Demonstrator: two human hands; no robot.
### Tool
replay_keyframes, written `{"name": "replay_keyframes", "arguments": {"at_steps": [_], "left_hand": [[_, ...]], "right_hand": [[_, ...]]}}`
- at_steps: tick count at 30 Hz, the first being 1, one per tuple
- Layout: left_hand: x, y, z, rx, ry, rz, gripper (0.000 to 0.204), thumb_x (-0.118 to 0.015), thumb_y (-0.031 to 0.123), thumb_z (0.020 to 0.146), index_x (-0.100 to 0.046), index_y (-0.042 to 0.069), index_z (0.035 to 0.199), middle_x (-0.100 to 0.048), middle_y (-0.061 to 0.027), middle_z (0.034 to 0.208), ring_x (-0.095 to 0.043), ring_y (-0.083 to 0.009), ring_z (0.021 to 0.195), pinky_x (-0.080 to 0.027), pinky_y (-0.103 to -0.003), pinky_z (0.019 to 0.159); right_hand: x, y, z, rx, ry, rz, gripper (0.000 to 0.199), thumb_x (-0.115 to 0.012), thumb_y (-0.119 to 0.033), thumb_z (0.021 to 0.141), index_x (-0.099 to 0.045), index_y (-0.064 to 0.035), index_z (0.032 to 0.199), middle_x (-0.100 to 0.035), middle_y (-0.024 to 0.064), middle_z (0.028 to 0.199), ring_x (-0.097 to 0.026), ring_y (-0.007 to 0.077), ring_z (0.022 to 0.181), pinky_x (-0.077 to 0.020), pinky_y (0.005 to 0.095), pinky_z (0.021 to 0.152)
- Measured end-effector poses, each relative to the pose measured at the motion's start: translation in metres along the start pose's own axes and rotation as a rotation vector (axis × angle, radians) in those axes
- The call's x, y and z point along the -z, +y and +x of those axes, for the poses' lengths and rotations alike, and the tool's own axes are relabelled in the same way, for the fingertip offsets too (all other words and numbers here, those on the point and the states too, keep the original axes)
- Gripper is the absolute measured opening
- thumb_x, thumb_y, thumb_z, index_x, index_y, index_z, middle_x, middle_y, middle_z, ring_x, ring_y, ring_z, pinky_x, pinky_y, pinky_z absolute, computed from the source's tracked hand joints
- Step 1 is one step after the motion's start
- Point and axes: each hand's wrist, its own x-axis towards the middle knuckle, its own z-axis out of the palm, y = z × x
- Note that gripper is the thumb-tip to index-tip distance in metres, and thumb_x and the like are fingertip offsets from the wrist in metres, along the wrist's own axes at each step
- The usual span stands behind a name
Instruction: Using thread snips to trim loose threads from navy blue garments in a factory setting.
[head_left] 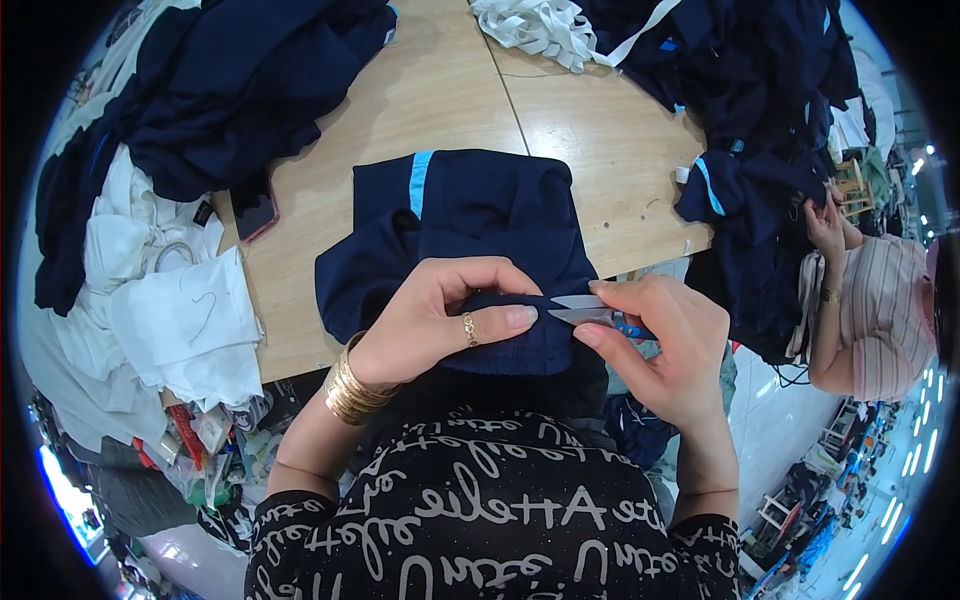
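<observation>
A navy garment (490, 215) with a light blue stripe lies over the near edge of the table in front of me. My left hand (450, 315) pinches a gathered edge of it between thumb and fingers. In my right hand (665, 335) is a pair of thread snips (585, 309) with bare metal blades and a bit of blue at the grip. The blades are parted, and their tips point left at the cloth close to my left thumb. Whether a thread lies between them is too small to tell.
Navy garments pile up at the far left (240, 90) and far right (760, 70). White cloth (190, 320) and a phone (256, 208) lie on the left. A heap of white elastic tape (540, 28) sits at the back of the wooden table (430, 100). On the right, another person (870, 310) handles navy cloth.
</observation>
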Motion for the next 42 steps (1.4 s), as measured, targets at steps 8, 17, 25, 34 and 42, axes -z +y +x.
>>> {"name": "replay_keyframes", "arguments": {"at_steps": [8, 17, 25, 34, 42], "left_hand": [[0.0, -0.002, 0.0, -0.039, -0.008, 0.058, 0.018, -0.064, 0.012, 0.077, -0.061, -0.003, 0.086, -0.054, 0.0003, 0.077, -0.048, -0.004, 0.067, -0.037, -0.016, 0.059], [0.009, -0.003, 0.007, -0.066, -0.075, 0.046, 0.019, -0.063, 0.012, 0.082, -0.061, -0.001, 0.095, -0.058, 0.0026, 0.08, -0.049, -0.0005, 0.07, -0.039, -0.015, 0.061], [0.009, 0.0, 0.002, 0.042, -0.055, 0.035, 0.017, -0.061, 0.009, 0.083, -0.06, 0.0, 0.097, -0.057, 0.0037, 0.086, -0.049, -0.002, 0.079, -0.041, -0.017, 0.07], [0.005, -0.013, 0.005, 0.007, -0.11, 0.042, 0.02, -0.061, 0.011, 0.083, -0.06, 0.0, 0.1, -0.058, 0.0031, 0.084, -0.049, -0.0019, 0.075, -0.039, -0.016, 0.069], [0.008, -0.01, 0.004, -0.028, -0.088, 0.075, 0.018, -0.063, 0.012, 0.081, -0.061, 0.001, 0.096, -0.058, 0.003, 0.081, -0.049, -0.0022, 0.072, -0.04, -0.016, 0.066]], "right_hand": [[0.007, -0.005, 0.004, 0.071, -0.055, -0.102, 0.029, -0.076, -0.016, 0.061, -0.061, -0.0035, 0.082, -0.054, 0.0059, 0.061, -0.051, 0.019, 0.05, -0.0374, 0.0264, 0.046], [-0.002, 0.008, 0.009, 0.042, 0.064, -0.047, 0.021, -0.072, -0.021, 0.066, -0.059, -0.0088, 0.077, -0.051, 0.0005, 0.06, -0.051, 0.017, 0.051, -0.0374, 0.0281, 0.044], [0.004, 0.003, 0.008, -0.121, -0.026, 0.092, 0.03, -0.073, -0.026, 0.069, -0.06, -0.0081, 0.089, -0.058, 0.0047, 0.071, -0.057, 0.0191, 0.057, -0.0449, 0.0267, 0.051], [-0.024, 0.003, 0.0, 0.014, 0.043, 0.155, 0.024, -0.066, 0.003, 0.061, -0.063, -0.0056, 0.084, -0.054, 0.0058, 0.068, -0.054, 0.0175, 0.055, -0.0409, 0.0252, 0.048], [-0.027, 0.013, 0.006, -0.157, 0.065, 0.467, 0.014, -0.065, -0.004, 0.075, -0.06, -0.0032, 0.087, -0.06, 0.0053, 0.078, -0.056, 0.013, 0.071, -0.0427, 0.024, 0.063]]}}
